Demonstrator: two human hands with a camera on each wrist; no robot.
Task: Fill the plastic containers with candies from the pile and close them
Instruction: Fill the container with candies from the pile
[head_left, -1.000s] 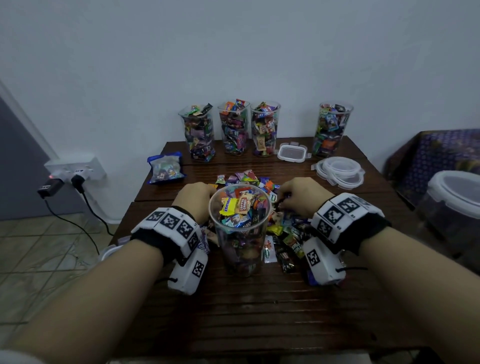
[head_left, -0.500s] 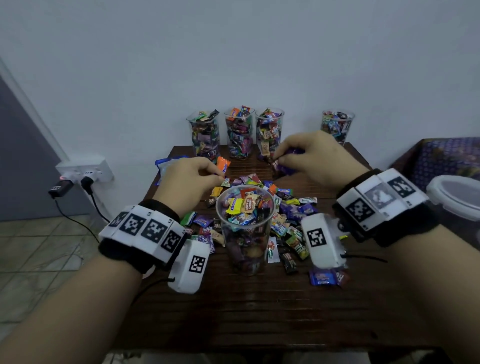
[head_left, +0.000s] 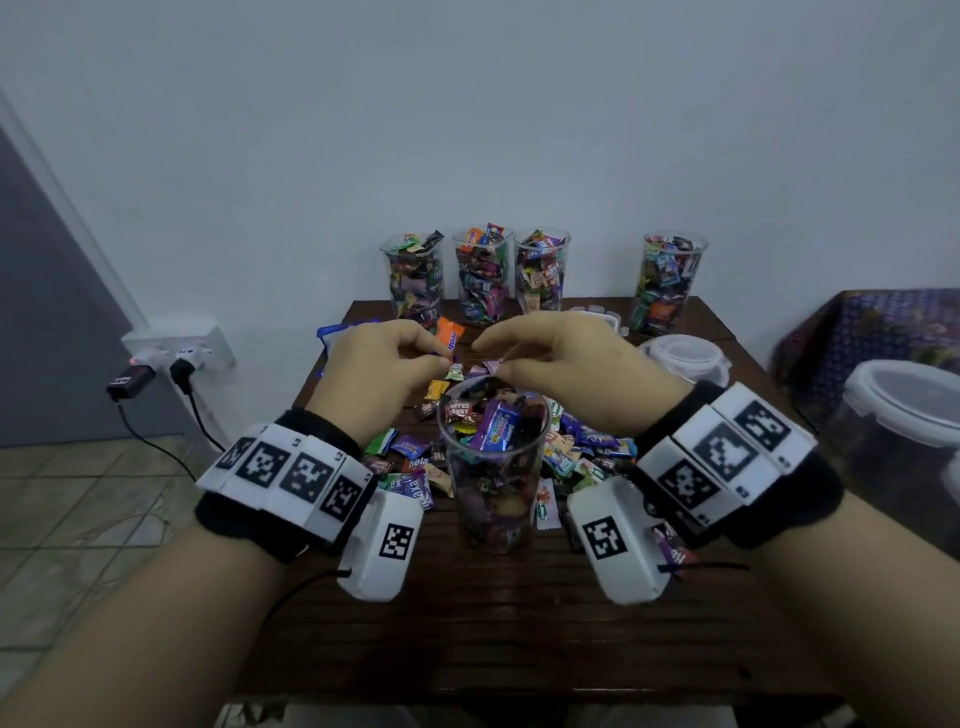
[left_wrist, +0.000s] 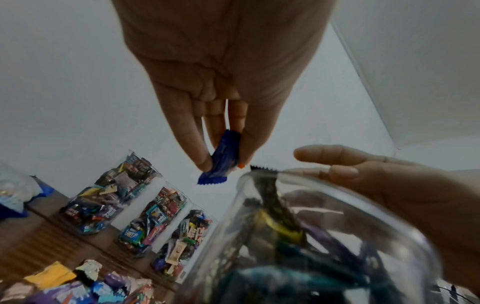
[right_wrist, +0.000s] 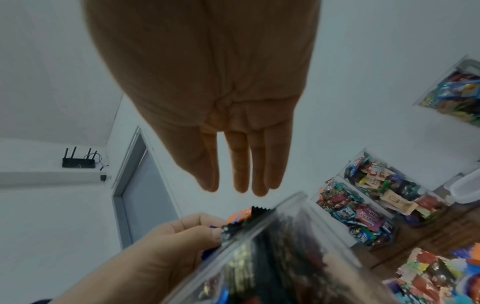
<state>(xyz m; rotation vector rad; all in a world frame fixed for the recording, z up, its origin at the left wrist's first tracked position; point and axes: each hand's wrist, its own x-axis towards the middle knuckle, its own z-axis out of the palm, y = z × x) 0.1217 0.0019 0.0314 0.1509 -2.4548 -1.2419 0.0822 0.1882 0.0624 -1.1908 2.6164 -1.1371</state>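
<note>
A clear plastic container (head_left: 493, 467), full of wrapped candies almost to its rim, stands at the table's middle. The candy pile (head_left: 576, 449) lies around and behind it. My left hand (head_left: 434, 349) hovers just left of the container's mouth and pinches a blue candy (left_wrist: 221, 158) together with an orange candy (head_left: 450, 333). My right hand (head_left: 493, 356) hangs over the far rim with straight fingers (right_wrist: 240, 181) and holds nothing. A purple candy (head_left: 491, 367) shows just below its thumb.
Three filled containers (head_left: 480, 275) stand in a row at the table's back, another filled container (head_left: 670, 280) at the back right. Round lids (head_left: 680, 353) lie right of my hand. A large lidded tub (head_left: 904, 415) stands far right. Plugs and cables (head_left: 156, 364) hang left.
Both hands rose from the pile and met above the container's mouth. The right hand let go of the purple candies it held; the left still pinches its candies.
</note>
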